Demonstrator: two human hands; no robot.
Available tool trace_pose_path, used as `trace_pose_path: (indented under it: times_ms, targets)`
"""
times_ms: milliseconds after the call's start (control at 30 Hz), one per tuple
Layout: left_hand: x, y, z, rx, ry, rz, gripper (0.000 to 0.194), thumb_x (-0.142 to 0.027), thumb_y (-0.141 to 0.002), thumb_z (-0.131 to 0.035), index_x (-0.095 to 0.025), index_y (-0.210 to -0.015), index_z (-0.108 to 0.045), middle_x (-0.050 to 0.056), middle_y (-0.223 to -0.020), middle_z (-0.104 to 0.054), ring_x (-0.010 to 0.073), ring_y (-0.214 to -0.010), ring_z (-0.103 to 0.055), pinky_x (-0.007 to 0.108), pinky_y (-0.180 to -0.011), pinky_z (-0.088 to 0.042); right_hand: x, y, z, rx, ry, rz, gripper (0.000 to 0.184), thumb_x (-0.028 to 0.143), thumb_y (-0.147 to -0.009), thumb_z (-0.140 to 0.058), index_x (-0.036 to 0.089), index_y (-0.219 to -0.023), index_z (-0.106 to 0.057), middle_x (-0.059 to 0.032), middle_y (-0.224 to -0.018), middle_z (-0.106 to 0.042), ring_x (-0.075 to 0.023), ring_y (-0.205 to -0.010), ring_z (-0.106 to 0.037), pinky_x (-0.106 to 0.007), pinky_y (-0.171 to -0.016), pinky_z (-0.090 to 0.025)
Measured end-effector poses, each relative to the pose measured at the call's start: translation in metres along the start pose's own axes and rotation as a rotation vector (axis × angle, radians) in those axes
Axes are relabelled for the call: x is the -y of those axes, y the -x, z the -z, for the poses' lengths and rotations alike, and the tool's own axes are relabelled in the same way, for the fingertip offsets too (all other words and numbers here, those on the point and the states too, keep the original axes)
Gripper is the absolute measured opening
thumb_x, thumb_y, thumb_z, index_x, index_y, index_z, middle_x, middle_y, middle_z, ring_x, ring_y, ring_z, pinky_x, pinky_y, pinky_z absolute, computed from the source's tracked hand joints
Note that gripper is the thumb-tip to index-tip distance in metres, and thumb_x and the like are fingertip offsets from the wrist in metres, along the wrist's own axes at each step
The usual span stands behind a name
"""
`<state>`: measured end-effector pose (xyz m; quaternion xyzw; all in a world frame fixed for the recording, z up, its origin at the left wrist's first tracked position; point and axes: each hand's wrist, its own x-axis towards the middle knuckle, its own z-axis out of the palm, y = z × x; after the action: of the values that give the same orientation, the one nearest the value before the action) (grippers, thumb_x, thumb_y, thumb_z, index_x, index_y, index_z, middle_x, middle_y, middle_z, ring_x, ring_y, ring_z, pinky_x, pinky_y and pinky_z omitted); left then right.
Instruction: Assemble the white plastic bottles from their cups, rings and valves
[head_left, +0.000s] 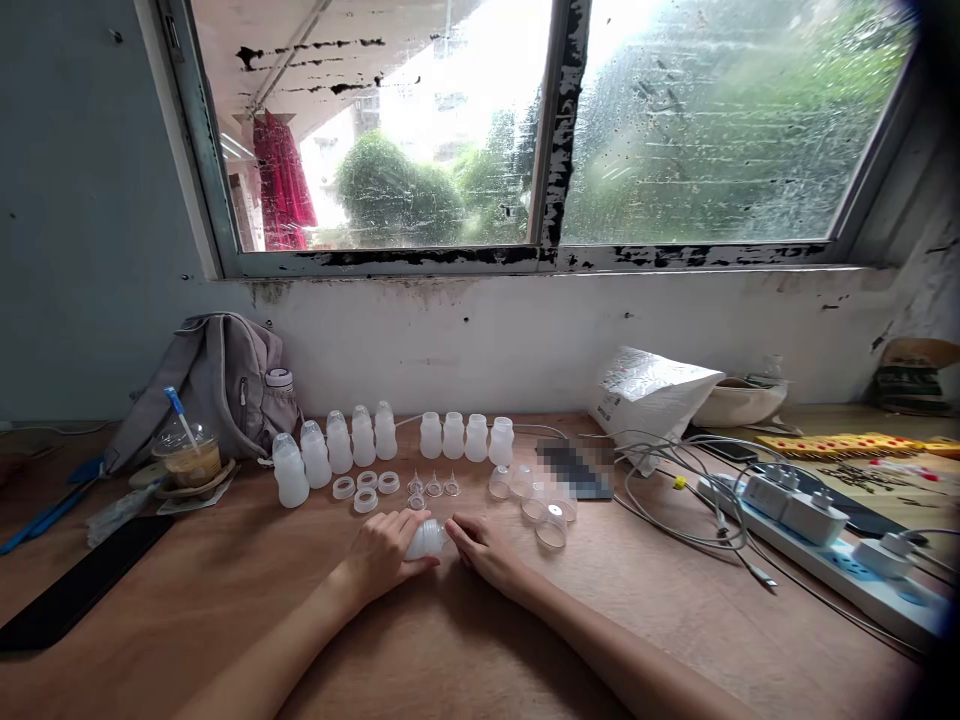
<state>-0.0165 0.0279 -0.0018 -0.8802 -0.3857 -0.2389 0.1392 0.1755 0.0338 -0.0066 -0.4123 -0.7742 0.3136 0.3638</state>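
Note:
My left hand (386,550) is wrapped round a frosted baby bottle (426,540) that lies tilted on its side near the table's front. At the bottle's right end is my right hand (484,548), its fingers curled and pressed together; what they hold, if anything, is hidden. Just beyond the hands stand several clear bottle nipples (433,487), with several white collar rings (365,499) to their left. Several clear dome caps (551,525) lie to the right. Behind, several capped bottles (339,442) form a slanting row at left, and several uncapped bottles (453,436) stand beside them.
At left are a grey backpack (232,390), an iced drink cup (192,460) and a black flat slab (86,580). A blurred dark object (574,470), a white bag (652,395), loose cables (675,530) and a power strip (825,560) with chargers occupy the right.

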Motion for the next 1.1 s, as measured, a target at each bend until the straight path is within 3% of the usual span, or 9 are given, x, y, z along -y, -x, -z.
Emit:
trace_pose_path:
  times_ms: [100, 233, 333, 533, 700, 767, 833, 933, 1100]
  targets:
    - [0.000, -0.001, 0.001, 0.008, 0.020, -0.017, 0.049, -0.055, -0.077, -0.046, -0.018, -0.109, -0.049, 0.007, -0.094, -0.063, 0.0204, -0.079, -0.061, 0.031, -0.068, -0.047, -0.001, 0.000, -0.001, 0.018, -0.006, -0.022, 0.047, 0.050, -0.085, -0.031, 0.018, -0.051, -0.038, 0.0028, -0.046, -0.038, -0.0099, -0.045, -0.035, -0.023, -0.044, -0.027]
    - [0.002, -0.002, 0.002, 0.008, 0.044, 0.006, 0.050, -0.055, -0.078, -0.046, -0.017, -0.110, -0.048, 0.007, -0.094, -0.063, 0.0205, -0.079, -0.061, 0.031, -0.070, -0.047, 0.003, 0.001, -0.001, -0.051, 0.023, 0.030, 0.040, 0.050, -0.082, -0.038, 0.019, -0.059, -0.044, 0.0020, -0.053, -0.045, -0.0112, -0.051, -0.039, -0.022, -0.047, -0.030]
    - [0.004, -0.002, 0.002, 0.019, 0.058, -0.018, 0.050, -0.054, -0.078, -0.046, -0.018, -0.111, -0.047, 0.007, -0.094, -0.062, 0.0205, -0.080, -0.061, 0.030, -0.069, -0.047, 0.006, 0.002, 0.001, -0.013, 0.023, 0.035, 0.039, 0.049, -0.083, -0.038, 0.019, -0.059, -0.042, 0.0024, -0.053, -0.044, -0.0110, -0.051, -0.039, -0.022, -0.048, -0.030]
    - [0.004, -0.002, 0.002, 0.042, 0.051, -0.047, 0.045, -0.051, -0.078, -0.047, -0.018, -0.108, -0.049, 0.006, -0.095, -0.062, 0.0201, -0.079, -0.060, 0.030, -0.067, -0.046, 0.002, 0.001, 0.001, 0.040, -0.079, -0.007, 0.049, 0.053, -0.082, -0.036, 0.018, -0.048, -0.035, 0.0035, -0.047, -0.033, -0.0091, -0.045, -0.031, -0.023, -0.045, -0.023]
    - [0.011, 0.002, -0.003, 0.003, 0.033, 0.037, 0.050, -0.054, -0.074, -0.050, -0.017, -0.107, -0.050, 0.007, -0.091, -0.062, 0.0224, -0.079, -0.059, 0.032, -0.066, -0.046, 0.000, 0.000, 0.000, 0.032, -0.156, -0.125, 0.054, 0.057, -0.084, -0.026, 0.019, -0.045, -0.033, 0.0033, -0.039, -0.031, -0.0089, -0.038, -0.031, -0.023, -0.041, -0.024]
    - [0.016, 0.003, -0.005, -0.001, 0.035, 0.064, 0.046, -0.053, -0.074, -0.049, -0.017, -0.102, -0.052, 0.007, -0.087, -0.062, 0.0218, -0.077, -0.059, 0.031, -0.064, -0.046, 0.000, 0.001, 0.001, -0.022, -0.134, -0.110, 0.050, 0.055, -0.084, -0.028, 0.019, -0.053, -0.042, 0.0027, -0.044, -0.039, -0.0094, -0.039, -0.036, -0.023, -0.041, -0.028]
    - [0.020, 0.004, -0.006, 0.007, 0.040, 0.067, 0.043, -0.052, -0.074, -0.049, -0.017, -0.099, -0.053, 0.007, -0.085, -0.062, 0.0212, -0.076, -0.059, 0.030, -0.063, -0.046, 0.000, 0.001, 0.001, -0.069, -0.076, -0.030, 0.035, 0.052, -0.081, -0.040, 0.019, -0.080, -0.052, 0.0009, -0.061, -0.051, -0.0099, -0.046, -0.043, -0.022, -0.045, -0.035]
    - [0.023, 0.004, -0.006, 0.016, 0.043, 0.041, 0.043, -0.051, -0.075, -0.049, -0.016, -0.099, -0.053, 0.007, -0.084, -0.062, 0.0210, -0.076, -0.058, 0.030, -0.065, -0.046, -0.001, 0.004, 0.000, -0.057, 0.102, 0.133, 0.047, 0.044, -0.074, -0.056, 0.022, -0.114, -0.043, -0.0048, -0.091, -0.056, -0.0118, -0.057, -0.050, -0.024, -0.056, -0.041]
    - [0.021, 0.003, -0.005, 0.030, 0.041, -0.042, 0.041, -0.049, -0.074, -0.050, -0.016, -0.099, -0.053, 0.006, -0.081, -0.061, 0.0197, -0.074, -0.057, 0.029, -0.065, -0.045, 0.002, 0.008, 0.002, 0.014, 0.373, 0.235, 0.034, 0.039, -0.076, -0.053, 0.021, -0.104, -0.051, -0.0069, -0.090, -0.057, -0.0170, -0.068, -0.053, -0.025, -0.059, -0.038]
